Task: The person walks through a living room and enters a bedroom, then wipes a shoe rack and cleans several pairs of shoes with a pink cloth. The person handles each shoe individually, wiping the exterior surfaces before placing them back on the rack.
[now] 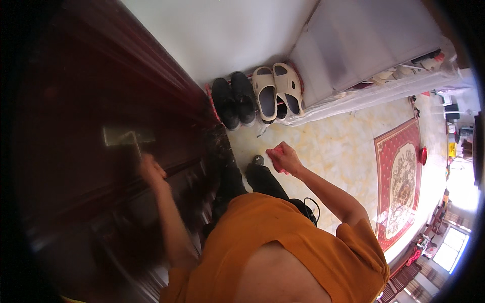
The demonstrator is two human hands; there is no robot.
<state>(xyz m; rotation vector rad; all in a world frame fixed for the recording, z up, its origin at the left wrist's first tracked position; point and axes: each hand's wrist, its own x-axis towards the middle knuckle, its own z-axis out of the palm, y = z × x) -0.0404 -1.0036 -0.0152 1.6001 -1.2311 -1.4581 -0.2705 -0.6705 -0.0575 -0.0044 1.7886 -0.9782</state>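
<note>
My left hand (153, 170) closes around the end of a slim pale handle (137, 146). This handle joins the middle of a shiny rectangular plate (115, 136) in front of a dark red-brown door-like panel (75, 91). Blur hides whether the handle and plate are a door lever or a hand tool. In my right hand (290, 161) is a crumpled red thing (279, 161), perhaps a cloth, mostly covered by the fingers. That hand hangs over the marbled tile floor (329, 147), near my foot (258, 160).
Black shoes (233, 100) and beige clogs (278, 91) stand on a low rack against the white wall (227, 34). A plastic-covered grey cabinet (356, 49) stands to their right. A red patterned rug (398, 185) lies beyond, with a red bowl-like object (423, 156) at its edge.
</note>
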